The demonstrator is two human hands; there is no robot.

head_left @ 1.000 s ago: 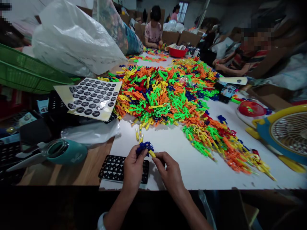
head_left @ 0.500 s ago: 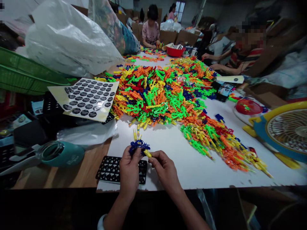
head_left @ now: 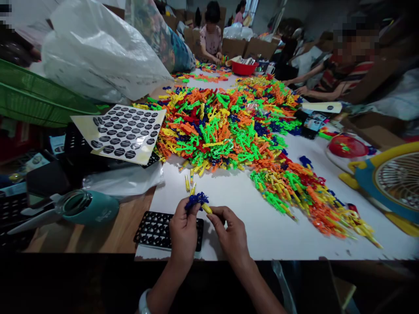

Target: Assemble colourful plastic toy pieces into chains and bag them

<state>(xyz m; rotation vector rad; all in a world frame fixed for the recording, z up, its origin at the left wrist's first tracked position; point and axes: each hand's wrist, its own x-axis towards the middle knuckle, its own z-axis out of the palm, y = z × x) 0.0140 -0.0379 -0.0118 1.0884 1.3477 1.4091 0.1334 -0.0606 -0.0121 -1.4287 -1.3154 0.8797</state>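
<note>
Blue toy point(head_left: 197, 199) is held in the left hand point(head_left: 183, 233), its fingers closed on it, above the counter point(head_left: 258, 222) and near the far edge of the black tray point(head_left: 152, 231). A yellow tube point(head_left: 207, 208) at the toy's side is pinched by the fingers of the right hand point(head_left: 231, 233).

The tray, with its rows of round wells, is partly hidden by the left hand. Printed sheets are held in the red bowl point(head_left: 244, 68) at the far end; small green pieces are seen in the red dish point(head_left: 347, 147) near the fan point(head_left: 366, 174). The teal jar point(head_left: 98, 207) is left uncapped on wood at the left.

The near edge of the counter is crossed by both forearms. Bare surface is offered right of the right hand, bounded beyond by the toy pile point(head_left: 222, 131).
</note>
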